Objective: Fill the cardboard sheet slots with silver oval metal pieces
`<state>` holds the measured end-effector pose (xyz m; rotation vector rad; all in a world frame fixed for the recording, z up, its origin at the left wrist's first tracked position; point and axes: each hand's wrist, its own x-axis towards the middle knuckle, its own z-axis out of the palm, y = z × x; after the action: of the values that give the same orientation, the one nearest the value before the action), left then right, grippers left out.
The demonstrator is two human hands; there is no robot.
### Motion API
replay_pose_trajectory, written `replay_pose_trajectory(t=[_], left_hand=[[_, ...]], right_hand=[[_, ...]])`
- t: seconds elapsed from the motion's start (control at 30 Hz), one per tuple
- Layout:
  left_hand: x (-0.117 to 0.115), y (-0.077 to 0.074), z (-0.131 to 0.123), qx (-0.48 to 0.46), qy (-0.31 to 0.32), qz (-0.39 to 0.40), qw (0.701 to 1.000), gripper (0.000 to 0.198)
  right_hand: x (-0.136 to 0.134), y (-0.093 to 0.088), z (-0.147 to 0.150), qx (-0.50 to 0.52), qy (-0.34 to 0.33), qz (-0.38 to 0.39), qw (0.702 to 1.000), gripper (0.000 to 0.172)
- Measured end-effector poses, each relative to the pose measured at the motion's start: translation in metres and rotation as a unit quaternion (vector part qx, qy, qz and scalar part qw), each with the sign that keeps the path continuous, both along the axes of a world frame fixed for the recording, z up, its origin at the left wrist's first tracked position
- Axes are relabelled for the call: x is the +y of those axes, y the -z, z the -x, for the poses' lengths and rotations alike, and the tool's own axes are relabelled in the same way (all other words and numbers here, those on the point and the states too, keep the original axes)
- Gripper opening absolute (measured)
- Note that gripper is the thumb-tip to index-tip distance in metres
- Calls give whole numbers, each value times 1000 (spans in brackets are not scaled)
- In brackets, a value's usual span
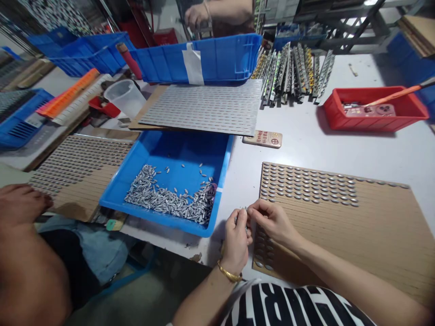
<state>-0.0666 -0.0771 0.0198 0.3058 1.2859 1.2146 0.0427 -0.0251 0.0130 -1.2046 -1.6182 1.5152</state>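
Note:
My left hand (237, 237), with a gold bracelet at the wrist, is closed around a few small grey metal pieces that show between its fingers. At its fingertips my right hand (273, 221) pinches a small piece, mostly hidden by the fingers. Both hands meet over the left edge of a brown cardboard sheet (340, 235). Rows of oval grey metal pieces (307, 181) lie along the sheet's upper part, with more at its lower left corner. To the left, a blue tray (176, 151) holds a heap of loose metal pieces (170, 201).
A slotted grey panel (204, 104) lies across the tray's far end. Behind it stands a blue bin (224, 59). A phone (263, 139), a red box (367, 122) and patterned strips (295, 72) lie farther back. A co-worker's arm (23, 217) rests beside another filled board (78, 163).

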Motion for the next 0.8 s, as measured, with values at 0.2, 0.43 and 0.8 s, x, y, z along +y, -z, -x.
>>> replay_pose_trajectory(t=[0.2,0.43,0.8], left_hand=[[1,-1,3,-27,2,15,1000,37],[4,-4,6,-52,13,32,998,39],[3,-7,8,-41,30,34,998,38]], right_hand=[[3,-3,0,-6,-13,-22,1000,23],[7,4,-7,-35,-30,-93,995,20],[20,-10,-13,-60,-90,-106,989,21]])
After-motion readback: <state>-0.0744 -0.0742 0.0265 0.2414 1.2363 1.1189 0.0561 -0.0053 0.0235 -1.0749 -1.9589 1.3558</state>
